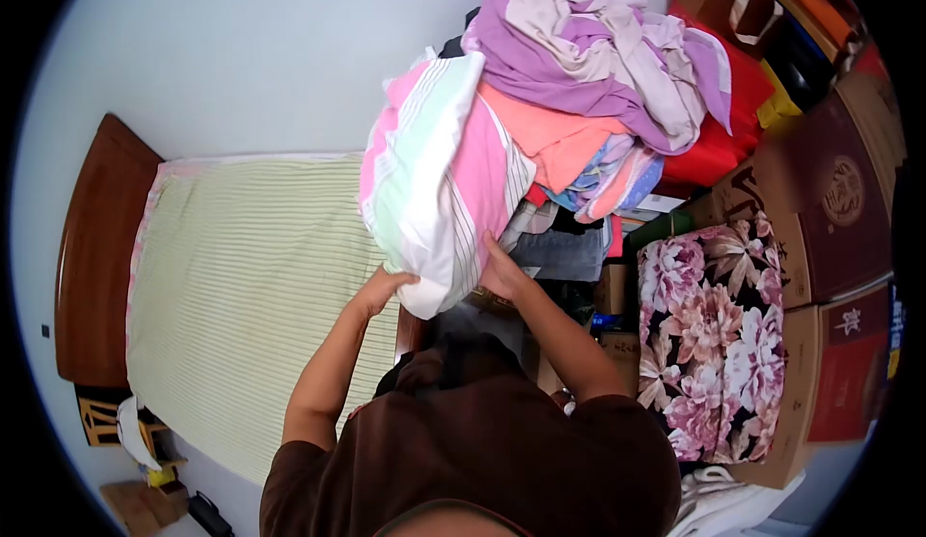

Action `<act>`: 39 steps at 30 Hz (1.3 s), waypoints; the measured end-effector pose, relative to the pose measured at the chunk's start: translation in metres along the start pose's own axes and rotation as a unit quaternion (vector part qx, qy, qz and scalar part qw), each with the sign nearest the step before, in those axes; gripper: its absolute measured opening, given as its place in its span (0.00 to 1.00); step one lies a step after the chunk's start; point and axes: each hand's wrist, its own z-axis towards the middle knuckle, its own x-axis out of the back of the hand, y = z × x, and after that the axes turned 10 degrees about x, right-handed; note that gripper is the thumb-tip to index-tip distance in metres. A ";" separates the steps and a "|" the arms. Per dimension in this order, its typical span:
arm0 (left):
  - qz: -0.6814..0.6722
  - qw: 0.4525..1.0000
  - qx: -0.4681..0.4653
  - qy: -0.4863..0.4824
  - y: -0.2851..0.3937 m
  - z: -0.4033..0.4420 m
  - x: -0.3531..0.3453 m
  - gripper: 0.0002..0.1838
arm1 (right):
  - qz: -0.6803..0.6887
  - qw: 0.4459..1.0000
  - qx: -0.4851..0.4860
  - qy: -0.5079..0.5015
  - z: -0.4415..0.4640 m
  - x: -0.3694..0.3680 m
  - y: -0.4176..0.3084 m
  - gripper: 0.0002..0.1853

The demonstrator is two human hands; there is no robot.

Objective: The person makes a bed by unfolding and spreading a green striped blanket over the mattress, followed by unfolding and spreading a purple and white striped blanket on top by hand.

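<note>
A bulky bundle of striped bedding point(424, 170) in pink, mint green and white is in front of me, bunched and partly folded. My left hand point(383, 289) grips its lower left edge, thumb lying on the white cloth. On the lower right side my right hand point(500, 269) holds the same bundle, its thumb up along the cloth and its other fingers partly hidden. Behind and to the right, a coral cloth point(550, 137) touches the bundle. A purple and white blanket point(588, 55) is heaped above that, and patterned folded fabrics point(603, 180) lie below.
On the left is a bed with a green striped sheet point(251, 267) and a wooden headboard point(101, 257). Cardboard boxes point(839, 190) are stacked at right, beside a floral storage box point(709, 344). A red bag point(723, 141) stands behind the cloth pile.
</note>
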 end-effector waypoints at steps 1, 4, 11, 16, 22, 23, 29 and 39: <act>0.059 0.998 0.010 -0.016 -0.004 -0.010 -0.003 0.35 | 0.008 1.000 -0.018 -0.012 0.008 0.003 0.007 0.36; 0.253 0.961 0.088 -0.066 -0.025 -0.020 -0.001 0.36 | 0.023 0.999 -0.041 -0.021 0.030 0.024 0.038 0.30; 0.241 0.964 0.077 -0.078 -0.114 -0.051 -0.003 0.33 | -0.002 0.994 -0.111 -0.024 0.031 -0.001 0.075 0.20; -0.129 0.986 0.072 -0.076 -0.247 -0.071 0.063 0.27 | -0.131 0.988 -0.071 -0.033 0.009 -0.058 0.106 0.24; -0.431 0.898 -0.068 0.051 -0.264 -0.134 0.116 0.27 | -0.221 0.945 -0.189 -0.152 -0.037 -0.133 0.106 0.22; -0.463 0.877 -0.112 0.068 -0.255 -0.145 0.128 0.27 | -0.242 0.935 -0.199 -0.166 -0.041 -0.140 0.108 0.25; -0.509 0.827 -0.202 0.127 -0.243 -0.207 0.161 0.26 | -0.235 0.893 -0.206 -0.325 -0.053 -0.167 0.147 0.44; -0.440 0.879 -0.083 0.162 -0.284 -0.240 0.150 0.26 | -0.432 0.876 0.051 -0.210 -0.125 -0.144 0.162 0.27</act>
